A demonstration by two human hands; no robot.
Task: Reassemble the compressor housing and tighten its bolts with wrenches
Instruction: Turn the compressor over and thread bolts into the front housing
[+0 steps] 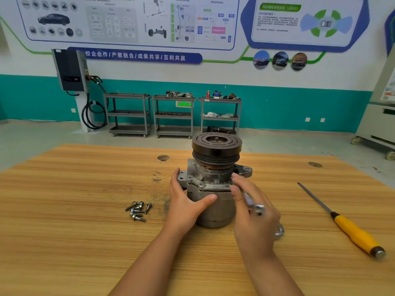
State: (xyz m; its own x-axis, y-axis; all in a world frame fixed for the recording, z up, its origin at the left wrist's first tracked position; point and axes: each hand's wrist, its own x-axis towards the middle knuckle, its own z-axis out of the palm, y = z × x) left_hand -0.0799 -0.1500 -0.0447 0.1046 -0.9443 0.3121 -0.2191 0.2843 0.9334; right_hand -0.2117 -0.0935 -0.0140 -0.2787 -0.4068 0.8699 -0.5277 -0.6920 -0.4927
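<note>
One long wall (pixel 277 82), white over teal and hung with posters, runs far behind the compressor (pixel 213 174), which stands pulley-up on the wide wooden tabletop (pixel 85 231). Three grey carts (pixel 174 116) line that wall. A yellow-handled screwdriver (pixel 352 229) lies well right of the compressor. The left grip (pixel 186 201) clasps its left flank, thumb across the front. The right grip (pixel 254 212), at its right side, curls round a slim wrench (pixel 250 200). Loose bolts (pixel 137 210) are heaped to its left.
</note>
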